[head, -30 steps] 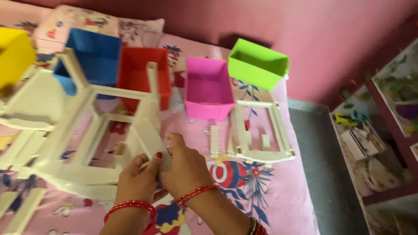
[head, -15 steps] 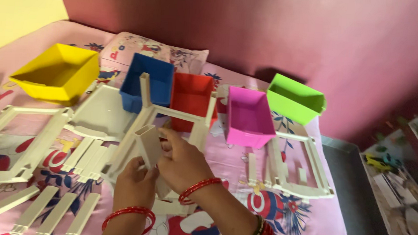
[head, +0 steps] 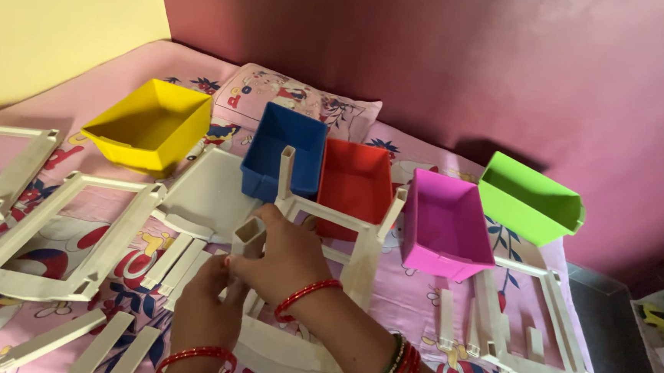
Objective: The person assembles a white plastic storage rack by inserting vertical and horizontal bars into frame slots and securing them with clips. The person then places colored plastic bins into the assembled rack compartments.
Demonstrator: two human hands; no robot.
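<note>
I look down on a bed with a pink patterned sheet (head: 417,307). Both my hands meet at the lower middle. My right hand (head: 285,257) curls over the top of a cream plastic frame (head: 344,241), fingers pressed together around one hollow square post (head: 250,237) whose open end shows. My left hand (head: 203,309) comes up from below, fingertips pinching the same post lower down. The frame stands on the sheet just in front of a blue bin (head: 284,160) and a red bin (head: 354,184).

The frame looks light, stiff and smooth, likely a bit slippery; I judge the posts and crossbars are the safest grips, since thin rails might flex or snap.

A yellow bin (head: 151,125), pink bin (head: 445,224) and green bin (head: 531,199) sit nearby. More cream frames (head: 60,231) and loose slats (head: 103,341) lie to the left, another frame piece (head: 531,329) to the right.
</note>
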